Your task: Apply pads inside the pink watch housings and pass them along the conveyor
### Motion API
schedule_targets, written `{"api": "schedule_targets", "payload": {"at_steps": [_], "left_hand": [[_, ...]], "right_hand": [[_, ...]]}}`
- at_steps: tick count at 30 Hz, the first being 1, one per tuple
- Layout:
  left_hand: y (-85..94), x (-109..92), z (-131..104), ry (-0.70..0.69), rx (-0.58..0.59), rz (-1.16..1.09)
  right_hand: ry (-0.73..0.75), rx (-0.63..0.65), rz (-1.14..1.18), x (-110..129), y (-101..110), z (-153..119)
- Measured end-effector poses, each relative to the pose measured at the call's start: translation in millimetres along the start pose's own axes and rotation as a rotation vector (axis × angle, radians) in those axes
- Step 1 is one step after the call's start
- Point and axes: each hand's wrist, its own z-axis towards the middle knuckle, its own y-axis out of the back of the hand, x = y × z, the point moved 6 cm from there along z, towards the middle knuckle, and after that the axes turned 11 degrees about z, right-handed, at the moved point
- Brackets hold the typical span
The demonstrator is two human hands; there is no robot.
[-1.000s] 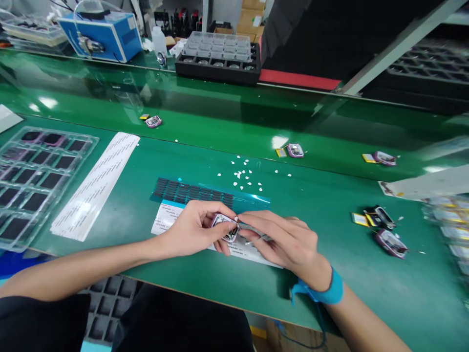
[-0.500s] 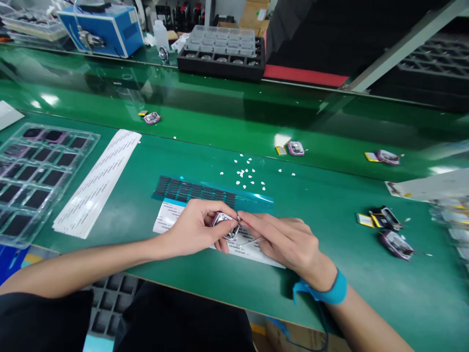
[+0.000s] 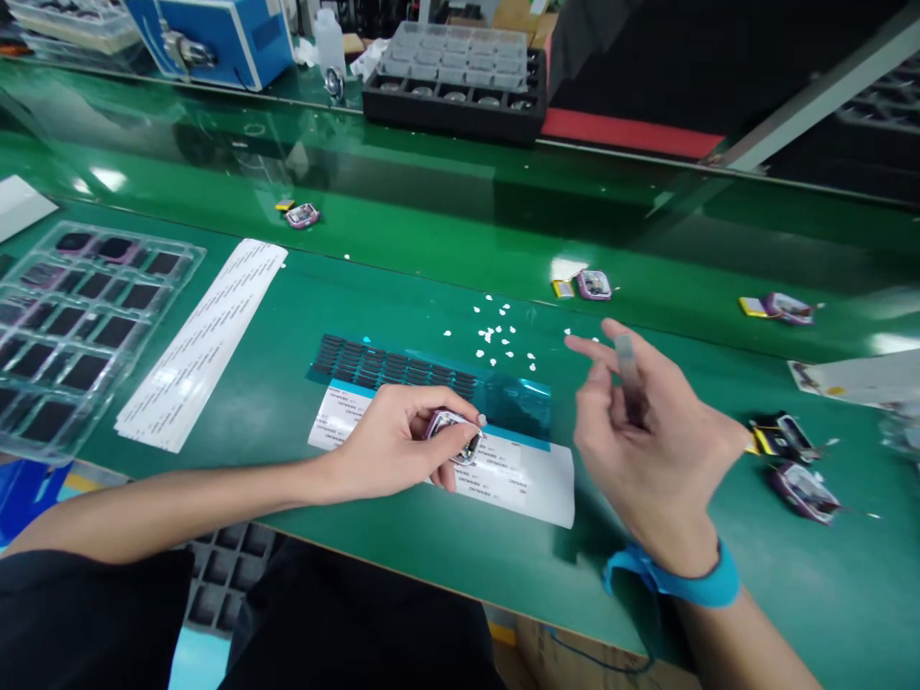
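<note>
My left hand [image 3: 402, 436] grips an opened smartwatch case [image 3: 466, 448] with a purple rim, its inner parts facing up. The thumb lies across the case, and a small pale tab shows at its upper right corner. My right hand [image 3: 647, 431] is raised to the right, apart from the case. A slim greyish tool [image 3: 627, 362] is tucked among its curled fingers, with one finger stretched out to the left; the tool's kind is unclear. Under the left hand lie a printed white backing sheet [image 3: 532, 489] and a blue film with black adhesive strips [image 3: 395, 369].
Small white stickers [image 3: 495, 333] are scattered beyond the film. Other opened watch cases [image 3: 805, 491] lie to the right and along the back. On the left are long white strips [image 3: 201, 345] and a clear tray [image 3: 93, 326] of dark screens. A blue wristband [image 3: 690, 575] trails a cord.
My right hand has left the case's corner, moving right and lifting, its palm turned more upward. My left hand still holds the case. The view has shifted slightly.
</note>
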Motion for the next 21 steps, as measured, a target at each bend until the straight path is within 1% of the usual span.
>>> {"api": "schedule_targets", "payload": {"at_steps": [1,2,5,7,9,11,16,21], "left_hand": [[0.4,0,0,-0.005,-0.004,-0.009],[0.8,0,0,-0.008,-0.006,-0.014],[0.8,0,0,-0.005,0.007,-0.005],[0.2,-1,0,-0.001,0.027,0.0],[-0.3,-1,-1,0.002,0.043,0.004],[-0.6,-1,-1,-0.006,0.048,0.007],[0.9,-1,-1,-0.031,-0.001,0.016],[2.9,-2,-5,-0.073,-0.057,0.081]], "right_hand": [[0.016,0.024,0.032,2,0,0],[0.066,0.07,0.06,6,-2,-2],[0.326,0.275,0.113,24,-10,-15],[0.431,0.376,0.147,29,-14,-24],[0.448,0.429,0.175,29,-16,-27],[0.446,0.446,0.2,27,-17,-27],[0.429,0.386,0.255,27,-17,-25],[0.401,0.405,0.256,35,-18,-27]]}}
